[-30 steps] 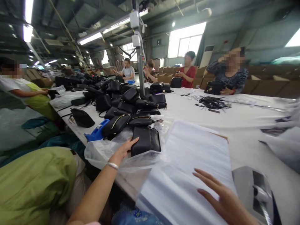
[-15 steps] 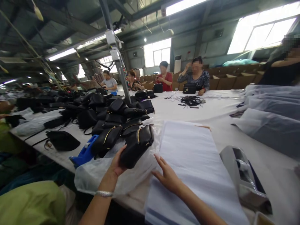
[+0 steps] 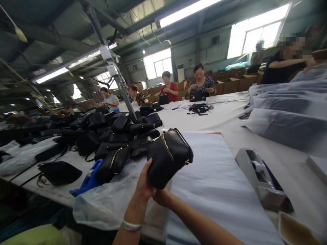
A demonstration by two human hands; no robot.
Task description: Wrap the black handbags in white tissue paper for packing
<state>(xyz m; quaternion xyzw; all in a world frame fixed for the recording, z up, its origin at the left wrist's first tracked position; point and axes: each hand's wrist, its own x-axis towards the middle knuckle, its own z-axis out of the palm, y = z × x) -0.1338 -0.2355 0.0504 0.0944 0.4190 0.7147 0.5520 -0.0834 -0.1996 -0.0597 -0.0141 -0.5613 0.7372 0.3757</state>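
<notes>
A black bag [image 3: 166, 163] with a gold zipper is held up over the near edge of a stack of white sheets [image 3: 204, 190]. My left hand [image 3: 145, 182], with a silver bracelet on its wrist, grips the bag's lower left side, thumb on the front. My right hand [image 3: 160, 197] is at the bag's bottom, close beside the left; its fingers are hidden behind the bag. Crumpled clear plastic [image 3: 107, 204] lies left of the hands, next to a blue tool [image 3: 88, 178].
Many black bags [image 3: 114, 160] are heaped on the left. A grey tape dispenser [image 3: 263, 180] and a shallow tray [image 3: 296, 231] are at the right, beyond them translucent sheets [image 3: 286, 126]. A metal post [image 3: 122, 85] rises behind the heap. Several people work across the table.
The bag has moved right and turned in my left hand, showing more of its front. My right hand, earlier apart with its fingers spread, has come to the bag's bottom. The view has shifted right.
</notes>
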